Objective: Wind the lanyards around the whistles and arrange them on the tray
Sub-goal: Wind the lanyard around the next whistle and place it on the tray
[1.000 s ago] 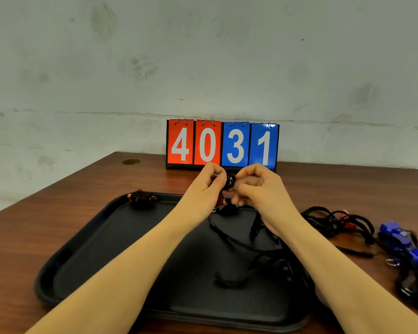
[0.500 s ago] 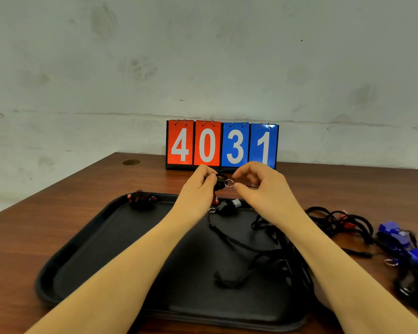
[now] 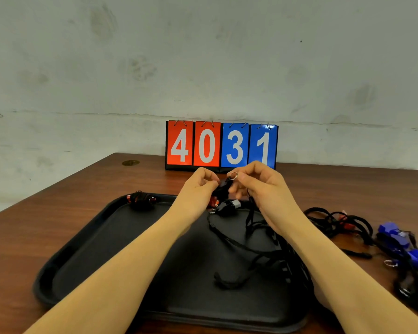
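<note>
- Wall (image 3: 203,56): one, pale plaster, mottled with darker smudges, a thin crack line running across it above the table.
- Table (image 3: 70,196): one, brown wood-grain top, smooth with a dull sheen; one small round brass-coloured inset (image 3: 130,162) near its far left edge.
- Tray (image 3: 87,249): one, black, rectangular with rounded corners and a raised rim, matte surface, lying in the middle of the table.
- Scoreboard (image 3: 221,145): one flip unit at the far edge, four cards on wire rings, two red and two blue, reading 4, 0, 3, 1 in white.
- Forearms: two, bare, reaching over the tray.
- Left hand (image 3: 198,186): fingers curled, pinching the black whistle (image 3: 223,188) held above the tray's far edge.
- Right hand (image 3: 258,184): thumb and forefinger pinch a small metal ring (image 3: 233,175) at the whistle's top; black cord hangs from this hand.
- Loose lanyards (image 3: 246,251): black flat cord, tangled on the tray's right half; count cannot be told. One more black whistle (image 3: 227,207) with a grey end lies on the tray just below the hands.
- Wound bundle (image 3: 141,200): one, black cord over red, at the tray's far left corner.
- Right of the tray, on the table: one black tangle (image 3: 333,220) with red parts, and at least two blue whistles (image 3: 393,233) with dark cords.
</note>
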